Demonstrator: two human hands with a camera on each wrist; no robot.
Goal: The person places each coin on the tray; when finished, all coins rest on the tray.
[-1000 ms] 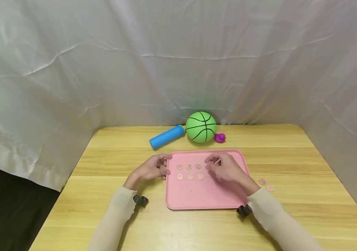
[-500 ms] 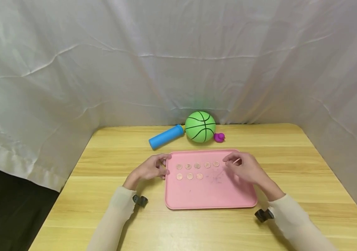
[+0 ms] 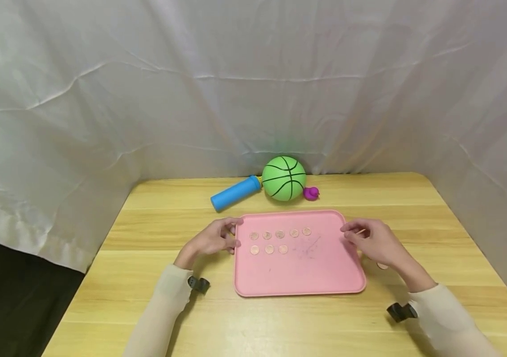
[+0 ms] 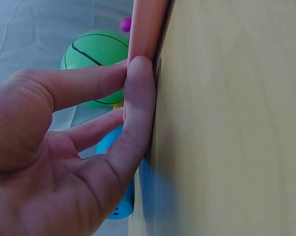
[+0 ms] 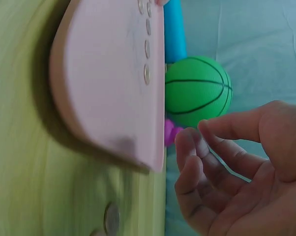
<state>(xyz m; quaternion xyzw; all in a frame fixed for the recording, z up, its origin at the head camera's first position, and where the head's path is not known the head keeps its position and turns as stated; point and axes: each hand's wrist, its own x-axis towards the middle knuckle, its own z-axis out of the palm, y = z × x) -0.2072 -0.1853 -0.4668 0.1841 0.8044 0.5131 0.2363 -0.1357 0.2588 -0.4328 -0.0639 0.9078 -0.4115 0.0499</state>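
Observation:
A pink tray [image 3: 298,277] lies on the wooden table, with a back row of several copper-coloured coins [image 3: 280,234] and a shorter front row [image 3: 269,249] of three. My left hand [image 3: 213,239] holds the tray's left rim; in the left wrist view its fingertips [image 4: 139,73] press on the side and top of the edge. Just above the tray's right rim is my right hand [image 3: 375,240], its fingers loosely bent and nothing between them. On the table beyond the right rim lie loose coins [image 5: 111,219], partly hidden behind this hand in the head view.
Behind the tray stand a green ball [image 3: 283,178] with black lines, a blue cylinder [image 3: 235,193] with a yellow end, and a small purple toy duck [image 3: 310,193]. A pale curtain [image 3: 253,99] hangs around the back and sides of the table.
My right hand has moved right, from over the tray to its right rim. Two coins at the right end of the back row have come into sight. The left hand stays put.

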